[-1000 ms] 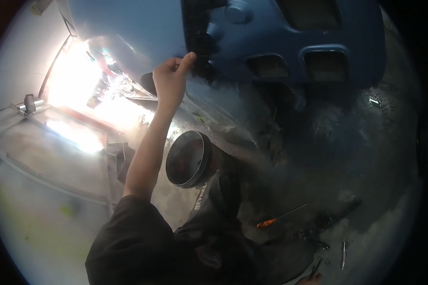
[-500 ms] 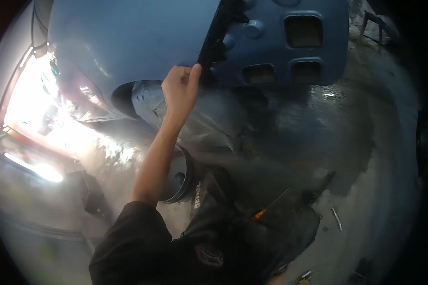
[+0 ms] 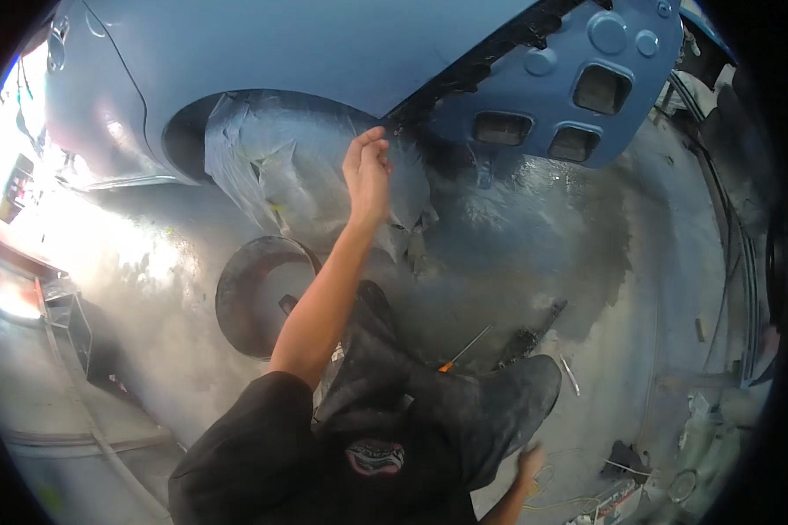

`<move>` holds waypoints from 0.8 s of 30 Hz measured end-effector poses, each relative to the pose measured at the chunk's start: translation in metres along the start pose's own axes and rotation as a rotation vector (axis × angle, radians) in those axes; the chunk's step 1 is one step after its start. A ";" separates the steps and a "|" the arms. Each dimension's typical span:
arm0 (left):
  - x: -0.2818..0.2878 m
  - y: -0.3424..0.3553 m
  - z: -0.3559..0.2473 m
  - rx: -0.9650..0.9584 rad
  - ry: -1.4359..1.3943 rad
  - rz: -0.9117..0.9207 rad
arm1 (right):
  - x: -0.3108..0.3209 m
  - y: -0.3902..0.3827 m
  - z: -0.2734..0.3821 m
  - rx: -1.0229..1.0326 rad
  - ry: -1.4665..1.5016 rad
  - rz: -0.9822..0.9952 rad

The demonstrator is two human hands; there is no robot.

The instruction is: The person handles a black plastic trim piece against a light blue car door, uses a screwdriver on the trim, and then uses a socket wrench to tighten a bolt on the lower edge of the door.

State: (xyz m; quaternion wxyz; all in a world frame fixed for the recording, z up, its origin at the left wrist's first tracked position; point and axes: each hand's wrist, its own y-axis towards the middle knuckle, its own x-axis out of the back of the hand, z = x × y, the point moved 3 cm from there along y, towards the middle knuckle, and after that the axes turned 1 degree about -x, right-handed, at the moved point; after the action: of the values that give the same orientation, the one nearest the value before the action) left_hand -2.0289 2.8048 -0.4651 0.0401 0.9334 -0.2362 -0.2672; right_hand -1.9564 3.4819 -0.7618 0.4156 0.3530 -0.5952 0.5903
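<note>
My left hand (image 3: 369, 171) reaches up to the bottom edge of a blue car body panel (image 3: 298, 48). Its fingers are curled at the lower end of a black toothed strip (image 3: 473, 70), apparently pinching it. The strip runs along the seam between the smooth outer panel and a blue inner panel with square openings (image 3: 602, 90). Low on the right, my right hand (image 3: 531, 459) hangs beside my knee near a thin cable on the floor; its fingers are hard to make out.
Crinkled sheeting (image 3: 280, 166) covers the wheel area. Left of my forearm stands a dark round tub (image 3: 258, 297). An orange-handled screwdriver (image 3: 447, 367), a black narrow part (image 3: 530, 337) and a slim light tool (image 3: 571, 376) lie around my legs. Dark bars (image 3: 718, 201) stand far right.
The view has turned, so the panel's strip slants further right. My left hand stays at the strip's lower end, its fingers turned differently. More of my right hand shows.
</note>
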 end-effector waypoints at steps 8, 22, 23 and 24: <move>-0.032 -0.016 -0.017 -0.256 0.327 0.002 | 0.240 0.048 0.255 0.564 0.570 -0.622; -0.037 0.025 0.008 0.126 -0.295 0.183 | 0.046 0.016 0.322 0.682 0.759 -0.065; -0.037 0.025 0.007 0.129 -0.294 0.184 | 0.044 0.021 0.320 0.629 0.789 -0.036; -0.038 0.025 0.006 0.099 -0.278 0.179 | 0.042 0.024 0.318 0.576 0.819 -0.008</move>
State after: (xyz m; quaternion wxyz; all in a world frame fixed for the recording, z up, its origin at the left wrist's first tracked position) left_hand -2.0701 2.8007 -0.4469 -0.0156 0.8635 -0.3343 -0.3773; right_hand -2.0204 3.1694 -0.7202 0.5032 0.1950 -0.1947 0.8191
